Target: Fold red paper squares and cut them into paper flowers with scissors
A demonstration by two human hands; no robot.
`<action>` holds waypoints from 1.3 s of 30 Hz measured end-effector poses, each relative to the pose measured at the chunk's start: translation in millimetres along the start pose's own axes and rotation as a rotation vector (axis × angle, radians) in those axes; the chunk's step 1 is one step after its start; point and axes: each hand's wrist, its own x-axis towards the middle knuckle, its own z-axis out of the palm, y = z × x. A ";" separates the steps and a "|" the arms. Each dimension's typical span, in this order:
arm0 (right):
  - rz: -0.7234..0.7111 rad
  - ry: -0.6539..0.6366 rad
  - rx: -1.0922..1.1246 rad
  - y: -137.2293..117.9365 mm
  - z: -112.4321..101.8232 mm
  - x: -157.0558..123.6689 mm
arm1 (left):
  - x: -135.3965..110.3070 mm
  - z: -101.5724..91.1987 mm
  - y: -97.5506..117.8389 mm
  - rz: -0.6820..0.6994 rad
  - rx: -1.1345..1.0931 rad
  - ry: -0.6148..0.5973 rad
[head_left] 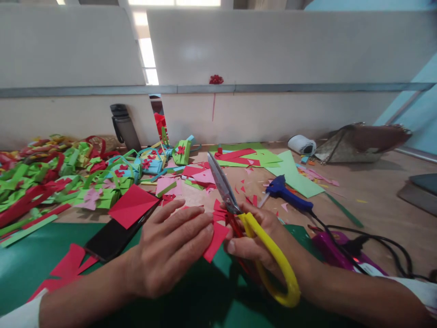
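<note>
Wooden table (368,196), green mat (41,259) at our edge, heap of paper baskets (85,177) far left. Our left hand (170,248) stretches its fingers and pinches a red paper piece (215,240) just above the mat, likely steadying it. Our right hand (254,237) grips yellow scissors (246,223), blades closed and pointing away, touching that paper.
</note>
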 end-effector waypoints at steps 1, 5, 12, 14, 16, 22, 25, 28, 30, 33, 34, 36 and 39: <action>-0.017 -0.009 -0.065 -1.5 -3.5 -0.3 | 4.5 -1.4 0.0 -0.142 -0.078 -0.001; -0.133 -0.091 -0.325 -10.6 -25.8 -1.4 | 21.0 -7.4 -0.1 -1.064 -0.642 -0.116; -0.145 -0.242 -0.635 -9.8 -63.4 -11.1 | 24.0 -7.7 -9.5 -1.500 -1.363 -0.113; -0.156 -0.281 -0.726 -5.8 -66.7 -12.8 | 24.2 -9.2 -10.6 -1.533 -1.380 -0.127; -0.172 -0.297 -0.793 -3.0 -66.5 -13.5 | 24.1 -10.2 -11.1 -1.554 -1.394 -0.155; -0.104 -0.316 -0.757 -1.6 -60.8 -13.3 | 22.0 -7.6 -10.7 -1.613 -1.383 -0.132; -0.063 -0.353 -0.694 -1.9 -58.3 -12.9 | 20.9 -6.3 -11.1 -1.616 -1.391 -0.141; -0.047 -0.363 -0.600 -2.4 -55.4 -13.1 | 20.3 -5.3 -12.5 -1.599 -1.426 -0.146; -0.035 -0.365 -0.546 -1.0 -55.1 -13.2 | 20.7 -5.0 -13.2 -1.579 -1.454 -0.143; -0.004 -0.338 -0.533 8.6 -61.3 -13.2 | 22.3 -5.2 -13.3 -1.572 -1.456 -0.151; -0.003 -0.316 -0.540 14.1 -65.1 -13.3 | 23.1 -5.5 -13.2 -1.580 -1.440 -0.156; -0.036 -0.258 -0.555 26.9 -73.8 -13.8 | 24.5 -5.9 -12.9 -1.593 -1.409 -0.155; -0.043 -0.229 -0.574 41.8 -83.1 -14.2 | 25.7 -6.1 -12.8 -1.598 -1.389 -0.151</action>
